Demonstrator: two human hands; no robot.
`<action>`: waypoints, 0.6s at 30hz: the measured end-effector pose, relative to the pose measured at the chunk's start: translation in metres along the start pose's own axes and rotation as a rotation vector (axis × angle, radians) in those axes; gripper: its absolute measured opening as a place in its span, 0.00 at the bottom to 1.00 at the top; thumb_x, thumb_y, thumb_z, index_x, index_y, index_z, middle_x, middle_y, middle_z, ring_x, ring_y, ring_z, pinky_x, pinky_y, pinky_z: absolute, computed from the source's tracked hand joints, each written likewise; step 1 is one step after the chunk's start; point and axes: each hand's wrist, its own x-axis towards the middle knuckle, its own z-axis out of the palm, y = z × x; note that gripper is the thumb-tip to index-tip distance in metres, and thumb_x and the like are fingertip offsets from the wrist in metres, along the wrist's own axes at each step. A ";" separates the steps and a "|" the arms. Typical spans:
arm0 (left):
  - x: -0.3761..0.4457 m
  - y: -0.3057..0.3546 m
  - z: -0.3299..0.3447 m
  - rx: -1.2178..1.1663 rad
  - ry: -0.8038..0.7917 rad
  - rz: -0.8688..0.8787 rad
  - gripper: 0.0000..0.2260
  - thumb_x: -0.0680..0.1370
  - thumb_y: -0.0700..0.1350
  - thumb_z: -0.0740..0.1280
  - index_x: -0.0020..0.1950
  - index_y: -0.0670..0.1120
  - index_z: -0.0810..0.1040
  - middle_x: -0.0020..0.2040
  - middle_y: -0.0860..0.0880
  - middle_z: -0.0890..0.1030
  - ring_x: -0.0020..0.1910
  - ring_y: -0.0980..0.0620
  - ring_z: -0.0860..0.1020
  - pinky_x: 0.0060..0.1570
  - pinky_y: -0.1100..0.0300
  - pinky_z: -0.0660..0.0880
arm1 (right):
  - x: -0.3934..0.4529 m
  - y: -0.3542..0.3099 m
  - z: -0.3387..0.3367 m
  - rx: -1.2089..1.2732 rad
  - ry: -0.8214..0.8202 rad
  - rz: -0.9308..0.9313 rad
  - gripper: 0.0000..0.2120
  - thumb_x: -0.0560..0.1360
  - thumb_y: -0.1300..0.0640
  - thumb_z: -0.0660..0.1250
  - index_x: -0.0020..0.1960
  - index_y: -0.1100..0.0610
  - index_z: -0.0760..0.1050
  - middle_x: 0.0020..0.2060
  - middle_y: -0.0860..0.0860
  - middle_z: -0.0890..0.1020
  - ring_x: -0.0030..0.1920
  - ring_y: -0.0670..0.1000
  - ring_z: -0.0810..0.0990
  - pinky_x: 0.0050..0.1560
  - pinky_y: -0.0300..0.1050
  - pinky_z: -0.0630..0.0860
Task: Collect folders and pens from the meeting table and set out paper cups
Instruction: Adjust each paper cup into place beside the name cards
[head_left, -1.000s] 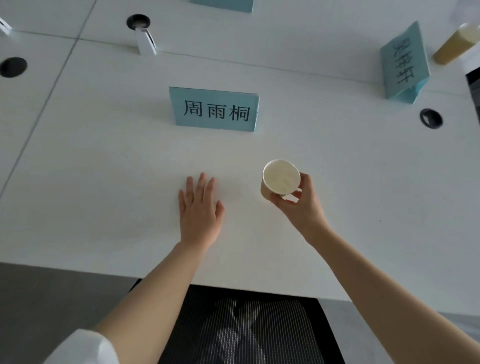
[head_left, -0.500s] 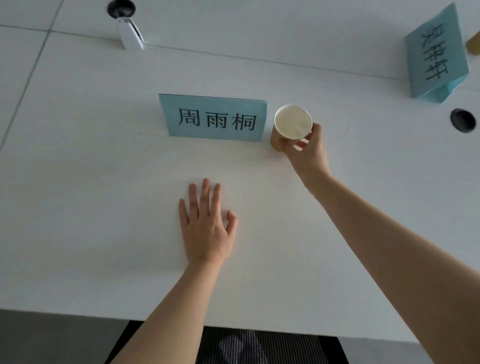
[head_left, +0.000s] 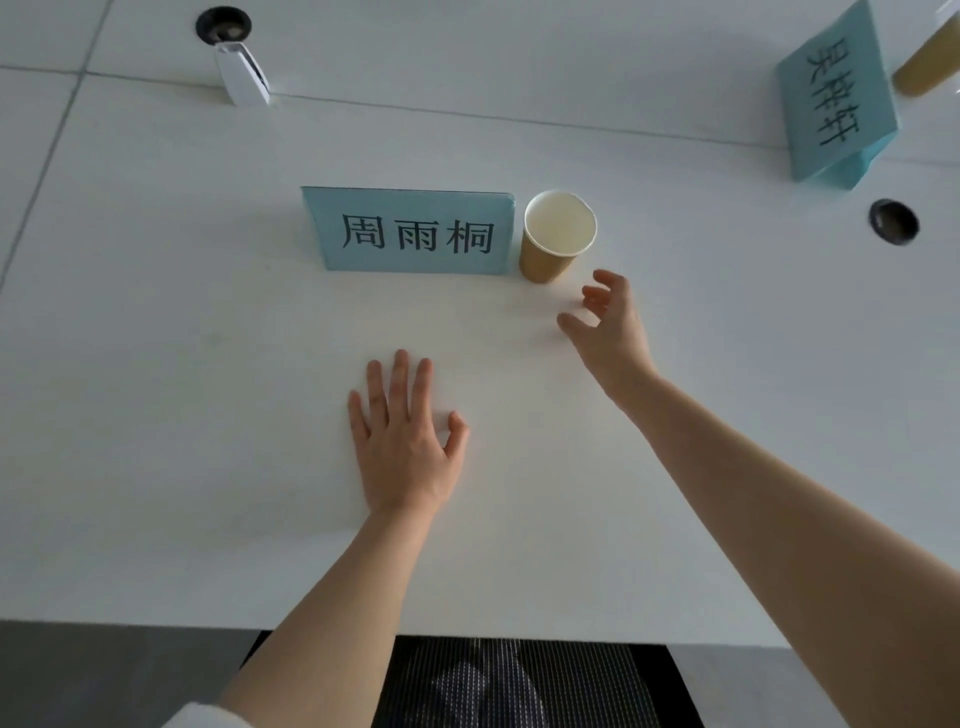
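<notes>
Left hand (head_left: 402, 441) flat, palm down, fingers straight, right hand (head_left: 610, 322) raised, fingers loosely curled, grip empty

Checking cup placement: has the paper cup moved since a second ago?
Yes. The paper cup went away from the person, up to the right end of the blue name card, where it stands upright and released.

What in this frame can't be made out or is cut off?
- Second cup, head view: cut by the right edge and partly behind the side card.
- Cup: base contact with the name card unclear from above.
- Chair: mostly hidden under the table, blurred.
</notes>
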 end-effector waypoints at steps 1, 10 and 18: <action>-0.001 -0.001 0.000 0.004 -0.014 0.006 0.28 0.76 0.56 0.56 0.75 0.47 0.65 0.77 0.45 0.63 0.77 0.40 0.57 0.74 0.41 0.53 | -0.013 0.008 -0.006 -0.020 0.001 0.006 0.27 0.74 0.60 0.68 0.70 0.55 0.62 0.64 0.52 0.74 0.64 0.49 0.73 0.59 0.43 0.72; -0.012 0.032 -0.024 -0.122 -0.132 -0.054 0.22 0.74 0.40 0.67 0.68 0.39 0.72 0.72 0.40 0.70 0.74 0.37 0.62 0.71 0.39 0.57 | -0.144 0.077 -0.081 -0.025 0.044 0.137 0.17 0.77 0.63 0.63 0.65 0.57 0.70 0.58 0.52 0.78 0.57 0.52 0.78 0.57 0.43 0.72; -0.124 0.169 -0.028 -0.351 -0.115 0.110 0.14 0.71 0.34 0.69 0.56 0.36 0.78 0.51 0.38 0.82 0.56 0.37 0.77 0.53 0.47 0.75 | -0.224 0.141 -0.196 0.051 0.108 0.194 0.15 0.78 0.63 0.62 0.64 0.57 0.71 0.54 0.50 0.80 0.53 0.48 0.77 0.50 0.39 0.71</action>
